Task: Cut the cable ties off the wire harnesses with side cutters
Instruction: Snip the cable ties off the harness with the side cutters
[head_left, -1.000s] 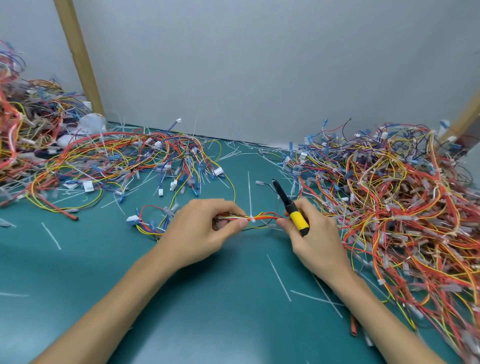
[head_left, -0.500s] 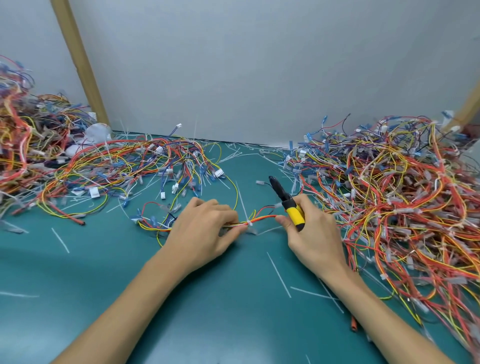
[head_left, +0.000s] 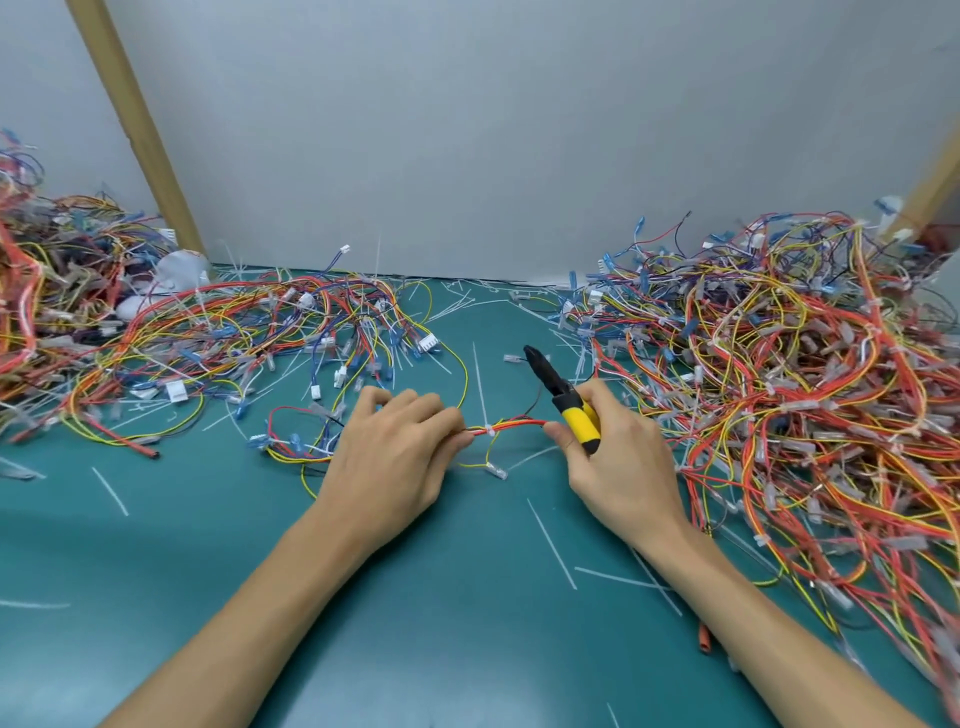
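Found left grip clamped on the wire harness, thumb and fingertips pinching its red, orange and yellow strands. Found right grip curled round the yellow handles of the side cutters, thumb tip touching the other end of the same span. Noted the black cutter head pointing toward the far edge of the bench, clear of the harness; cannot tell whether its blades are together.

Located the harness near the middle of the bench, stretched between the two grips and low over the surface. Noted a white cable tie in place round that span, nearer the left grip. Traced the rest of the harness leftward past the left grip, lying in loose loops with blue and white connectors.

Logged a large harness pile along the right edge, a flatter spread toward the far left, and a taller heap at the left edge. Logged white tie offcuts scattered over the green surface, several lying between the forearms. Noted a grey wall behind the far edge and a wooden post at the far left corner.
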